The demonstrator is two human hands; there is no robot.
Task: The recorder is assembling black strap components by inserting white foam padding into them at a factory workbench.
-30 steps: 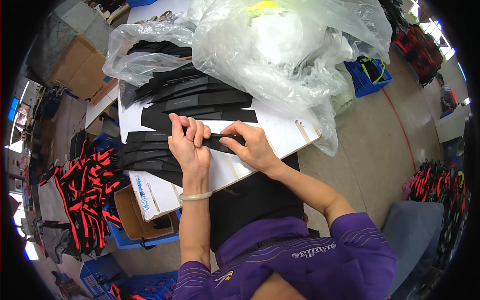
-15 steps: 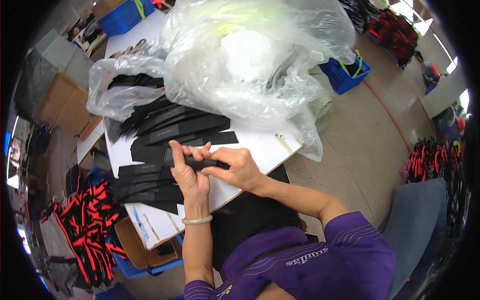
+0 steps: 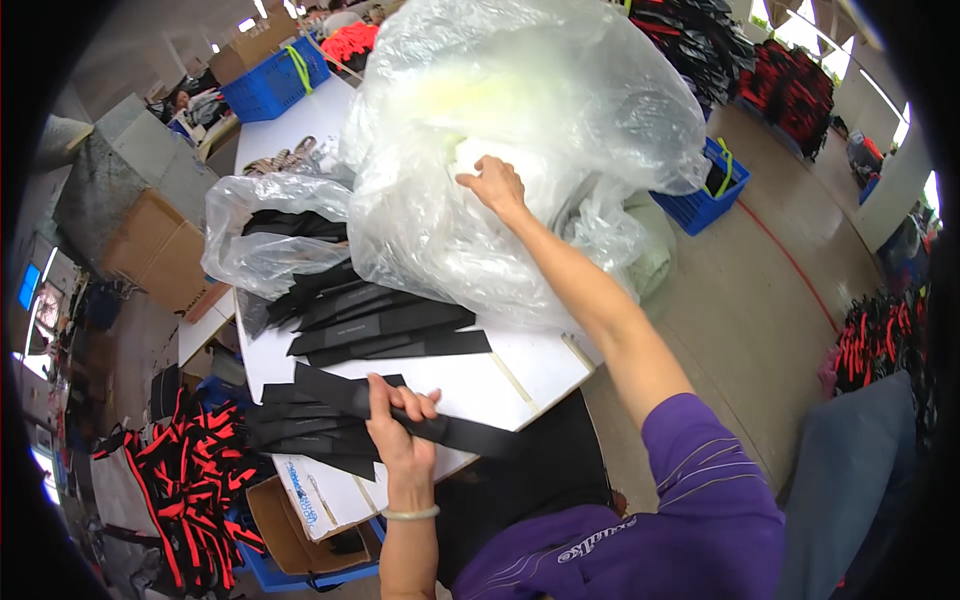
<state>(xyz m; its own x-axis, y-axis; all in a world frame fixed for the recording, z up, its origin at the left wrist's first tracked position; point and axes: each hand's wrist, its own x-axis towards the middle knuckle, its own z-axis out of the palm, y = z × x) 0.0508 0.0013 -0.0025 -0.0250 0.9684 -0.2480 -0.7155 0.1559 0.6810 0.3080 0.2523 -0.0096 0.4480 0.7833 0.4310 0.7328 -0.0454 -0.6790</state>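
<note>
- Half a second ago our right hand [image 3: 492, 183] pinched the black strip [image 3: 400, 410] together with the left; now it has let go and reached up to the big clear plastic bag [image 3: 540, 130], where its curled fingers press into the film. Whether they pinch the film we cannot tell.
- Our left hand [image 3: 398, 425] has stayed on the strip, fingers wrapped tight round it. The strip lies slanted over the near edge of the white table [image 3: 520, 365], its right end jutting past the hand.
- The view has tipped up since then, so more of the bag and the far room shows.
- Counted: two hands of ours, one strip in the grip, and two piles of like black strips on the table, one fanned pile [image 3: 370, 325] just under the bag and one stack [image 3: 300, 435] touching the left hand's side.
- Two clear bags: the big one and a smaller one [image 3: 265, 235] holding black pieces to its left.
- Two blue baskets, one [image 3: 275, 80] on the far table, one [image 3: 715, 185] on the floor.
</note>
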